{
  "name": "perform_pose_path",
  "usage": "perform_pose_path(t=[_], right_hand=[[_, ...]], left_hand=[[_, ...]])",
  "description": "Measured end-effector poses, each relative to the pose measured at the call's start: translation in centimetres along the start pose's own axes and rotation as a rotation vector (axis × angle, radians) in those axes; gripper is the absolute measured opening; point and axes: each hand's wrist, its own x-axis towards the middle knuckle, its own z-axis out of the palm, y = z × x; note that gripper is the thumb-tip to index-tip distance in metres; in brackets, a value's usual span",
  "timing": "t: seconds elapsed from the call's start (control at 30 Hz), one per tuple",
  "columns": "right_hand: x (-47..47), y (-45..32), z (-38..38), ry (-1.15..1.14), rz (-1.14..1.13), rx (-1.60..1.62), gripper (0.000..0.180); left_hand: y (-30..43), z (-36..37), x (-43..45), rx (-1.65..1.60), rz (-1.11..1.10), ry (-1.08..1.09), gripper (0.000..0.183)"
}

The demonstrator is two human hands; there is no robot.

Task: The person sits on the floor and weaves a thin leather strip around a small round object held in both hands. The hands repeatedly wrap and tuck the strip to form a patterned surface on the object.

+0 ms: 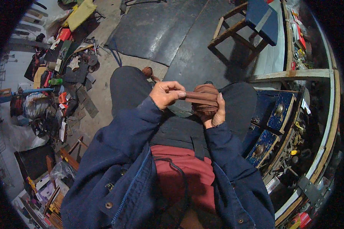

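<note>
A thick roll of brown strip material (pixel 205 96), fabric or leather by its look, sits above my lap between my knees. My right hand (pixel 216 111) holds the roll from its right side and from below. A flat length of the strip runs leftward off the roll, and its end is pinched between the thumb and fingers of my left hand (pixel 167 94). Another brown bundle (pixel 148 72) lies beyond my left knee, partly hidden by the knee and hand.
A wooden stool with a blue seat (pixel 262 21) stands at upper right on dark floor sheets (pixel 160 28). Blue drawers (pixel 281 111) and a bench with scattered hardware (pixel 299 134) are at my right. Tools and clutter (pixel 71 63) cover the floor at left.
</note>
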Motion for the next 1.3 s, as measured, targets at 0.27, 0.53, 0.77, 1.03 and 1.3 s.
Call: perform_pose_path(t=[0.27,0.53,0.77,1.03,1.3], right_hand=[[0.1,0.6,0.4,-0.059,-0.014,-0.024,0.072],[-0.4,0.2,-1.4,-0.241,0.213,0.196,0.094],[-0.4,0.7,-2.3,-0.151,0.265,0.336,0.094],[-0.6,0.2,-1.7,-0.371,0.398,0.441,0.087],[1.0,0.9,-1.2,0.025,0.127,-0.213,0.077]], left_hand=[[0.4,0.1,0.3,0.301,0.247,0.031,0.015],[0.6,2.5,-0.1,0.031,0.220,-0.132,0.025],[2.3,3.3,-1.2,0.069,0.115,-0.275,0.078],[1.0,3.4,-1.5,0.089,0.182,-0.440,0.088],[-2.3,2.3,-0.3,-0.253,-0.029,-0.239,0.060]])
